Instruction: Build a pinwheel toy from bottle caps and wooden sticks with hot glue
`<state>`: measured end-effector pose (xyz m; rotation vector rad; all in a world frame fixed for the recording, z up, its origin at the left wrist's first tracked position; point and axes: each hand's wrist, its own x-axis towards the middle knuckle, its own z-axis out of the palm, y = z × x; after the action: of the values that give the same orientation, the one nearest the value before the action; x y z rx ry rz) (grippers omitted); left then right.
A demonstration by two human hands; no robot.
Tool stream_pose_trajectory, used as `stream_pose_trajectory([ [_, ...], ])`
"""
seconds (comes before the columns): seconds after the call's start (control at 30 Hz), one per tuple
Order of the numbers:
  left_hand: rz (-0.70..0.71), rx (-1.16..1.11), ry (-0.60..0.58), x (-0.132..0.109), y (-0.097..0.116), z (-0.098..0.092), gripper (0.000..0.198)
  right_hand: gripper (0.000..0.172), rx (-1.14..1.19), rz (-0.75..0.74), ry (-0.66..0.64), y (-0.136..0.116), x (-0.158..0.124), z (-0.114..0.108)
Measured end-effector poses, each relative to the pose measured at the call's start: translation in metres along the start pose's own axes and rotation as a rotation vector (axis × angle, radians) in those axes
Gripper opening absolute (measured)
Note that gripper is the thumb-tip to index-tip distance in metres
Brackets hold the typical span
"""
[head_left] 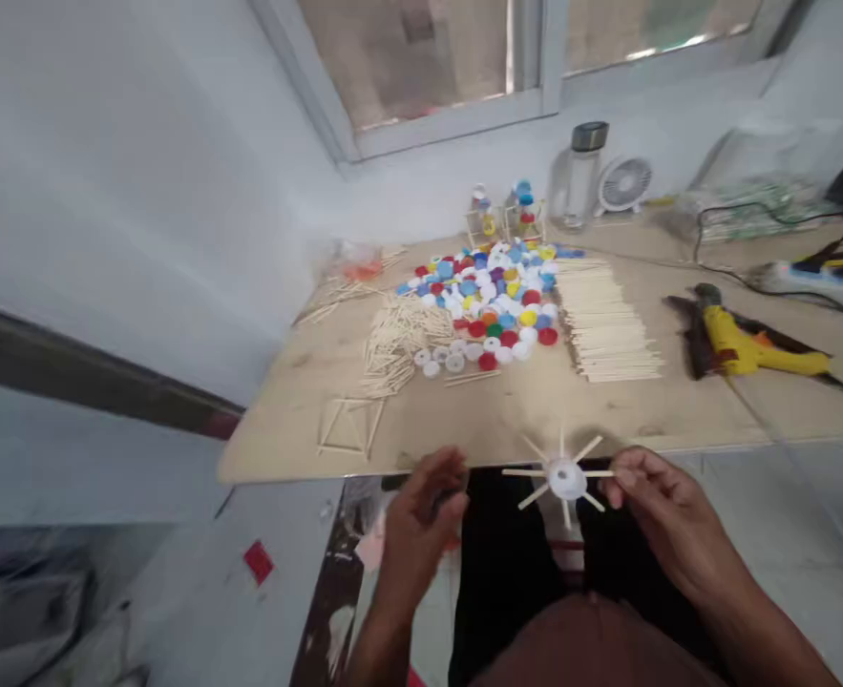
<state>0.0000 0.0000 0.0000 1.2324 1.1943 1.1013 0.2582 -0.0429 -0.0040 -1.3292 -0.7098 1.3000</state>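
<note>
Our right hand point(661, 498) is pinching one stick of a spoked wheel point(568, 482), its sticks already radiating all round a white hub; we are holding it between our hands. Our left hand point(421, 525) is curving loosely, apparently gripping nothing. Beyond it, a joined stick frame point(342, 449) is lying flat. Farther ahead of both hands, many bottle caps point(508, 338) and sticks point(611, 329) are lying unassembled.
</note>
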Motion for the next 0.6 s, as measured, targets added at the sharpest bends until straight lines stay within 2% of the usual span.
stream_pose_trajectory([
  [0.1, -0.066, -0.181, -0.189, -0.007, -0.006, 0.040, 0.063, 0.032, 0.011, -0.011, -0.009, -0.003, -0.003, 0.005],
  [0.13, -0.103, -0.240, -0.196, -0.009, -0.005, 0.051, 0.066, 0.032, 0.014, -0.015, -0.015, -0.004, -0.003, 0.006],
  [0.2, -0.186, -0.320, -0.176, -0.012, -0.002, 0.068, 0.065, 0.032, 0.022, -0.018, -0.033, -0.004, -0.004, 0.008],
  [0.27, -0.255, -0.343, -0.127, -0.012, 0.003, 0.079, 0.053, 0.030, 0.015, -0.024, -0.058, -0.004, -0.005, 0.011],
  [0.33, -0.306, -0.333, -0.082, -0.011, 0.006, 0.085, 0.042, 0.029, -0.027, -0.036, -0.096, -0.005, -0.005, 0.011],
  [0.4, -0.324, -0.323, -0.021, -0.010, 0.006, 0.088, 0.038, 0.027, -0.126, -0.077, -0.144, -0.009, -0.005, 0.007],
  [0.47, -0.310, -0.329, 0.063, -0.009, 0.004, 0.089, 0.041, 0.024, -0.305, -0.176, -0.147, -0.018, -0.001, -0.007],
  [0.5, -0.301, -0.338, 0.102, -0.008, 0.003, 0.089, 0.043, 0.023, -0.420, -0.252, -0.106, -0.024, 0.003, -0.017],
  [0.53, -0.296, -0.350, 0.133, -0.008, 0.003, 0.090, 0.044, 0.023, -0.554, -0.333, -0.044, -0.032, 0.008, -0.031],
  [0.6, -0.296, -0.368, 0.161, -0.006, 0.002, 0.090, 0.044, 0.023, -0.786, -0.506, 0.170, -0.049, 0.023, -0.064],
])
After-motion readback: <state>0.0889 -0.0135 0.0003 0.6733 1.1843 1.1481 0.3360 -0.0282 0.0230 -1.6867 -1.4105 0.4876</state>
